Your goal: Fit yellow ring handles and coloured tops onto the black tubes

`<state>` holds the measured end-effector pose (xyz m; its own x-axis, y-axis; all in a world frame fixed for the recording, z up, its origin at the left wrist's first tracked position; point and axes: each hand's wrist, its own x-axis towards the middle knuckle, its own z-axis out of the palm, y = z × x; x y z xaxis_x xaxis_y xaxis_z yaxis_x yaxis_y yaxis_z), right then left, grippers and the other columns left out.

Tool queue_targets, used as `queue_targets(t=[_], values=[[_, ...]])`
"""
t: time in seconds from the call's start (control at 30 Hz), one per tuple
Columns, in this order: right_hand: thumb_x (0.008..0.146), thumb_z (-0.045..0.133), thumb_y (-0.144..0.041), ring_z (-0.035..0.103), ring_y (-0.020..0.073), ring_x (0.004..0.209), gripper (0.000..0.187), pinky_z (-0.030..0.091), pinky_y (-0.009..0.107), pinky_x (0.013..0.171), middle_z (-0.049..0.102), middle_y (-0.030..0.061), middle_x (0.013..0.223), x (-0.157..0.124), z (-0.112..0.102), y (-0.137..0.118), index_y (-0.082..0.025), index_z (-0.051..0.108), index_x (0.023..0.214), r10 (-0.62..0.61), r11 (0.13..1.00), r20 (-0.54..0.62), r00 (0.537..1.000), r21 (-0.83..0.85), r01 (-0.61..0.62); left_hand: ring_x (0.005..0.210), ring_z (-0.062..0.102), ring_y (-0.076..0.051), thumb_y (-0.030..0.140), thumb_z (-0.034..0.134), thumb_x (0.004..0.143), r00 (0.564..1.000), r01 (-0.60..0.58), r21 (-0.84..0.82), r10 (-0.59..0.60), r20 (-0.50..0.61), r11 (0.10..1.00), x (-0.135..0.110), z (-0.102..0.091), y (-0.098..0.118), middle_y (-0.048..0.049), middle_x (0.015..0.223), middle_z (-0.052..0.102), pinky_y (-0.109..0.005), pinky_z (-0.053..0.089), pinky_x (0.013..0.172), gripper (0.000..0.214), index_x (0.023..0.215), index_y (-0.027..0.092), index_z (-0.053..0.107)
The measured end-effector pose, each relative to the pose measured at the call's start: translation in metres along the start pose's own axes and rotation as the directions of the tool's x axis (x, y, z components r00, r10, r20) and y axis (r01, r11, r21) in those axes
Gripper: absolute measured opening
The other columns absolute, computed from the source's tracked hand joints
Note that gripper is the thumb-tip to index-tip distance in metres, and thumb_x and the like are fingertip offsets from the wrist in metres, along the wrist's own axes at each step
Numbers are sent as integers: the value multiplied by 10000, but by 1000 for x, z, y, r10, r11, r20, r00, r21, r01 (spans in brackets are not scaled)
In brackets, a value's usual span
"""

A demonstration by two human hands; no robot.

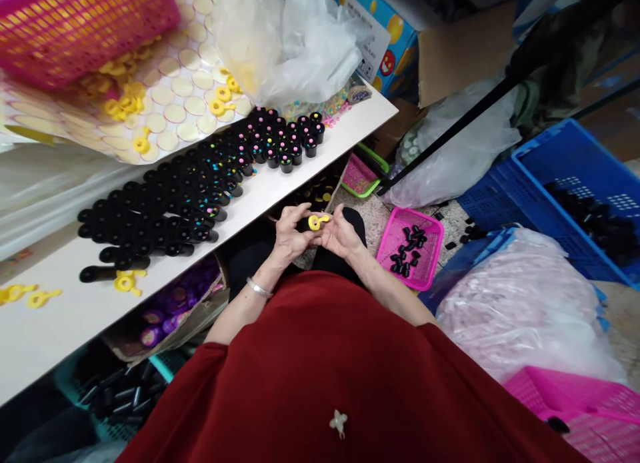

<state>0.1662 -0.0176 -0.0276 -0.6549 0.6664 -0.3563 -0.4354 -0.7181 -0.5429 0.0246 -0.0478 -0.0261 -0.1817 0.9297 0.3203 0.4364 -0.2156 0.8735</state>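
Above my lap, my left hand [291, 235] is closed around a short black tube [303, 225]. A yellow plastic ring with a tab [314, 222] sits at the tube's end, facing me. Close by on the other side is my right hand [343, 235], its thumb raised apart and its fingers stretched out by the ring's tab; whether they touch it I cannot tell. Rows of black tubes [165, 190] crowd the white table [270, 190] ahead, those at the far end topped with small coloured beads. Loose yellow rings [127, 282] lie beside the near rows.
A pink basket [90, 30] and a plastic bag [300, 43] stand on the table's back. Rightward on the floor are a pink tray [434, 250] of black parts, a blue crate [565, 156] and a stuffed bag [530, 303]. A black pole [460, 130] slants across.
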Motion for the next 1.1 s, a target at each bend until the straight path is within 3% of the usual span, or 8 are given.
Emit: queue_targets(t=[0.1, 0.17, 0.23, 0.37, 0.53, 0.73, 0.87, 1.1], values=[[879, 338, -648, 652, 158, 727, 564, 572, 340, 674, 664, 48, 783, 0, -5, 3, -149, 597, 921, 17, 998, 1, 1000, 57, -17, 823, 562, -157, 365, 830, 538, 997, 76, -104, -76, 11, 992, 2, 0, -2, -12, 831, 585, -309, 490, 765, 387, 862, 194, 707], [862, 480, -573, 645, 142, 705, 441, 576, 331, 672, 666, 35, 803, 0, -7, 7, -151, 602, 905, -15, 998, 4, 1000, 64, 15, 813, 562, -156, 369, 823, 557, 995, 101, -147, -98, 31, 984, 3, 0, -3, -15, 814, 591, -312, 485, 760, 341, 827, 191, 716], [774, 666, -466, 633, 124, 684, 345, 578, 312, 665, 661, 14, 811, 0, -7, 8, -154, 613, 910, -60, 997, 8, 998, 46, 60, 819, 556, -162, 360, 806, 591, 996, 72, -162, -63, 62, 984, 3, 0, -3, -18, 797, 611, -323, 479, 765, 302, 831, 199, 722], [573, 840, -359, 591, 96, 650, 445, 557, 254, 612, 623, -16, 766, -1, -9, 3, -143, 641, 907, -83, 994, 16, 996, -63, 84, 848, 530, -178, 354, 764, 666, 983, -81, -122, 100, 154, 989, 2, 4, -2, -28, 785, 658, -354, 468, 788, 251, 872, 217, 726], [545, 841, -402, 526, 70, 649, 501, 452, 179, 557, 595, -15, 767, -5, -16, -2, -135, 645, 921, -150, 953, 16, 989, -265, 149, 843, 509, -182, 387, 709, 737, 946, -227, -72, 238, 220, 971, 3, 8, 2, -35, 764, 674, -359, 466, 779, 212, 865, 217, 719], [728, 668, -540, 480, 73, 701, 468, 389, 177, 579, 552, -13, 815, -10, -24, 13, -168, 623, 1008, -331, 835, -6, 944, -467, 290, 860, 531, -186, 419, 699, 744, 923, -265, -52, 269, 275, 963, 4, 9, 7, -46, 784, 681, -354, 477, 777, 261, 893, 205, 707], [739, 657, -545, 501, 84, 725, 479, 416, 186, 596, 559, -6, 867, -15, -19, 16, -190, 573, 1048, -335, 843, 23, 942, -439, 310, 921, 549, -203, 434, 706, 731, 906, -282, -53, 284, 314, 958, 2, 7, 9, -51, 805, 691, -374, 484, 812, 287, 902, 204, 704], [669, 734, -509, 451, 54, 542, 484, 383, 169, 446, 498, -47, 705, -19, -18, 14, -168, 526, 943, -223, 921, 25, 975, -323, 219, 914, 575, -187, 393, 707, 742, 912, -278, -139, 307, 272, 950, -6, 12, 7, -46, 840, 691, -359, 495, 817, 276, 957, 221, 691]])
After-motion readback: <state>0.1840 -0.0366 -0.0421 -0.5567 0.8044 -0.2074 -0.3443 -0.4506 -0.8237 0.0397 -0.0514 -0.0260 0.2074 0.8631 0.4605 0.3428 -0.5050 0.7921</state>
